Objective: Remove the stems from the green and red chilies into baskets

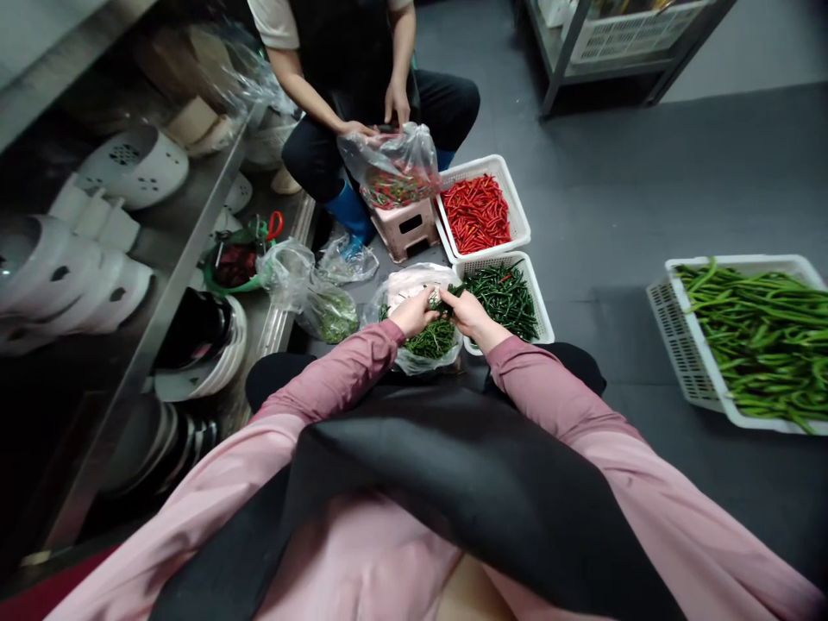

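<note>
My right hand (471, 314) is closed round a small bunch of dark green chillies (445, 305). My left hand (412, 312) meets it from the other side, its fingers pinched at the same chillies; the fingertips are partly hidden. Below both hands lies an open clear plastic bag (388, 289) with a heap of green chillies or stems (432, 340) in it. Beside my right hand stands a white basket (543, 312) full of dark green chillies (501, 293).
A co-worker (336, 52) sits opposite, hands at a bag of red chillies (401, 185) on a stool (407, 228). Near it is a basket of red chillies (477, 216). Long green peppers (763, 336) fill a basket at right. A metal shelf (187, 250) with dishes runs along the left.
</note>
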Tool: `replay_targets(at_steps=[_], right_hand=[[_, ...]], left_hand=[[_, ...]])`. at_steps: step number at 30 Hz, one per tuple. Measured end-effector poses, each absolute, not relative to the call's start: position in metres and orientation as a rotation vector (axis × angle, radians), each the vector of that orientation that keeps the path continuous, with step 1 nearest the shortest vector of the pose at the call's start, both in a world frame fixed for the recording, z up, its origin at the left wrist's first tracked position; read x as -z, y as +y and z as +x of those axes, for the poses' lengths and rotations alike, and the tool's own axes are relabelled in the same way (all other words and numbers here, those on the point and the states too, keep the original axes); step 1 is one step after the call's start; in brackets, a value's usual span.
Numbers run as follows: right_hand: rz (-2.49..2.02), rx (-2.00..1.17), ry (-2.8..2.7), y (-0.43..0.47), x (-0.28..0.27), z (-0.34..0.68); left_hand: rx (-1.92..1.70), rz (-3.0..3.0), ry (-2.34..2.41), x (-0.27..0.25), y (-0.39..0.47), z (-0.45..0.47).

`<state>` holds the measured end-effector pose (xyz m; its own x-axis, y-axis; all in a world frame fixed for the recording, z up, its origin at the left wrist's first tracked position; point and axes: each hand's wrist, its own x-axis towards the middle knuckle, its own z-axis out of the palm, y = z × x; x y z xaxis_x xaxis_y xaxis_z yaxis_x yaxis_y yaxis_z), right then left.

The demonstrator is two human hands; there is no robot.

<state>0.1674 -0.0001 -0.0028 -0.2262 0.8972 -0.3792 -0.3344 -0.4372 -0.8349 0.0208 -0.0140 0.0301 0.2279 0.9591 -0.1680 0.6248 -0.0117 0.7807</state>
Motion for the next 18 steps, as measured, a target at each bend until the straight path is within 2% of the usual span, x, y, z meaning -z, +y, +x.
replay_targets(at_steps=[5,8,10,13,18], right_hand=[[-1.109,-1.455,-1.049,0.004,-0.004,0.167],[-1.081,-1.155,-1.342,0.001,-0.013,0.165],[-1.068,-1.063,-1.409,-0.001,-0.018,0.165],[-1.156,-1.091,-1.189,0.004,-0.019,0.171],[-1.205,-1.469,-0.578,0.017,-0.018,0.19]], left_hand=[[-0.375,1.595,1.479,-0.028,0.002,0.007],[-0.405,1.391,1.568,-0.018,0.008,0.008],[-0.411,1.208,1.632,-0.009,0.015,0.008],[-0.373,1.079,1.699,0.005,0.032,0.001],[-0.239,1.624,1.9,0.032,0.048,-0.02]])
